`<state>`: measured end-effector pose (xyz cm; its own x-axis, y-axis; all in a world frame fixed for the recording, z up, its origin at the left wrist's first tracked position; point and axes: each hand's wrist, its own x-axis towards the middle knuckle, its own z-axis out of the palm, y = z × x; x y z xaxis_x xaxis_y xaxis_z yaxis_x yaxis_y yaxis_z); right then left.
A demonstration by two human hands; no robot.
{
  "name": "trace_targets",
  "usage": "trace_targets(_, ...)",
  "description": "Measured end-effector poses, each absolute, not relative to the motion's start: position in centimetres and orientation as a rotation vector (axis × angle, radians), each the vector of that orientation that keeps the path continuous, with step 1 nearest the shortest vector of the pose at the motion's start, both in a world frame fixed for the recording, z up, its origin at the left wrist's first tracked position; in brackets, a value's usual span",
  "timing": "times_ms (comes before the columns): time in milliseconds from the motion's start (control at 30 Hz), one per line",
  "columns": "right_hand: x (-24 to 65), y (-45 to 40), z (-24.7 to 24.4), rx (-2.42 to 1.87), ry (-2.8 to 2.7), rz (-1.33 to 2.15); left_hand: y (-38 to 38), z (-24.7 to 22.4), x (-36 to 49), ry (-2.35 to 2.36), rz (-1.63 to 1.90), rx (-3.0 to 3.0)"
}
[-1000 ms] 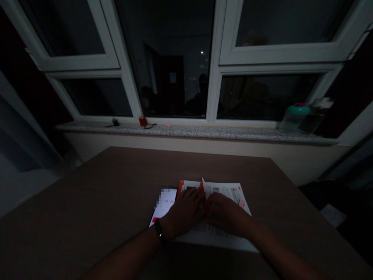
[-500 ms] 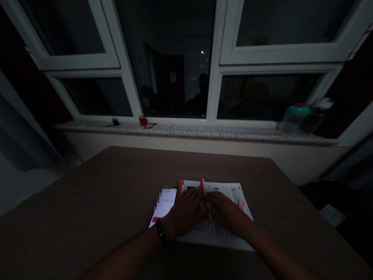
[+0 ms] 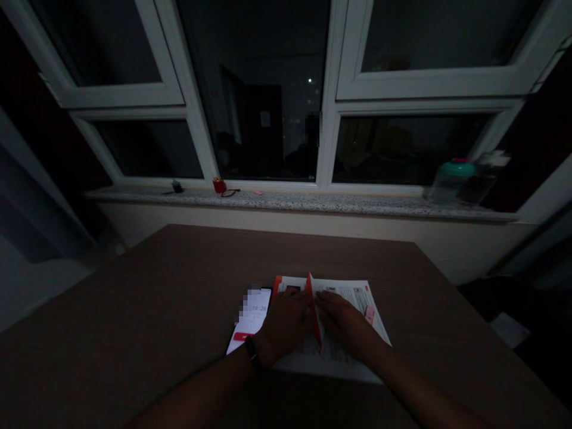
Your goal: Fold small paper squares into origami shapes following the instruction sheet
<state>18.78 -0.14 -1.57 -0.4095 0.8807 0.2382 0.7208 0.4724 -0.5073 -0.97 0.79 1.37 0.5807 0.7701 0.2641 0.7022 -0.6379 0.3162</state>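
An open printed book (image 3: 353, 372) lies on the table, and a folded red sheet of paper (image 3: 315, 322) stands on edge across its middle. My left hand (image 3: 288, 316), with a dark band on the wrist, presses against the sheet's left side, fingers bent. From the right, my right hand (image 3: 340, 316) meets the same sheet, its fingers together and closed against it. The fingertips partly hide the paper. A small pink eraser-like block (image 3: 369, 314) rests on the right page, beside my right hand. A lit phone (image 3: 250, 322) lies next to my left hand.
The brown table (image 3: 187, 280) reaches toward a speckled stone windowsill (image 3: 290, 201). On the sill stand a small red jar (image 3: 218, 185), glasses (image 3: 230, 192), a dark little bottle (image 3: 177, 186) and a clear jug with a teal lid (image 3: 453, 179). The room is dim.
My hands have shifted only slightly along the red paper, which stays upright between them. More of the phone screen shows beside my left wrist.
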Motion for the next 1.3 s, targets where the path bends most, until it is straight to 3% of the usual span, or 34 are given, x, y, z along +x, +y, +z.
trace_targets(1300,19.8,-0.8,-0.8,-1.374,-2.354,0.611,-0.1,0.8,-2.0,1.117,0.470,2.634)
